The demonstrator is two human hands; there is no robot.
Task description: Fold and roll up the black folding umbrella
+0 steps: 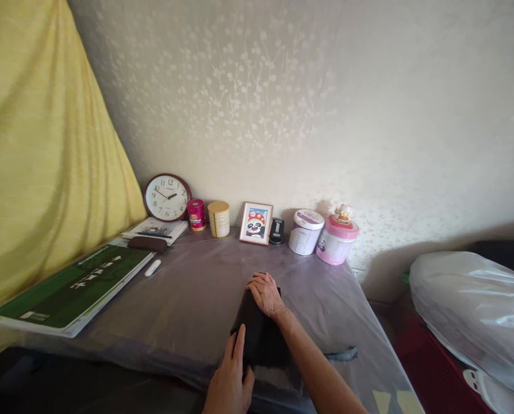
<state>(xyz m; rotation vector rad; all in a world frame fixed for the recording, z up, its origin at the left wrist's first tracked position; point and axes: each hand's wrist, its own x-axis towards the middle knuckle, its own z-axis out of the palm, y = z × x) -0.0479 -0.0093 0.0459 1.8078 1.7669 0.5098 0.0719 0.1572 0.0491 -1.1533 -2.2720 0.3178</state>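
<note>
A black oblong thing (252, 330), dark and without visible markings, lies lengthwise on the table; its exact kind does not show. Over its far end my right hand (266, 294) is closed, the fingers bent across the top edge. At its near left edge my left hand (233, 371) grips it, index finger stretched along the side and thumb toward the near end. Part of the thing is hidden behind my right forearm. To its right, a small blue-grey strip (344, 353) lies on the table.
A plastic-covered table (188, 299) stands against the wall. Along its back are a clock (167, 197), a pink can (196, 215), a yellow-lidded tin (219, 219), a framed panda picture (256, 223) and two tubs (305, 233). Green book (80, 282) at left; plastic bag (476, 310) at right.
</note>
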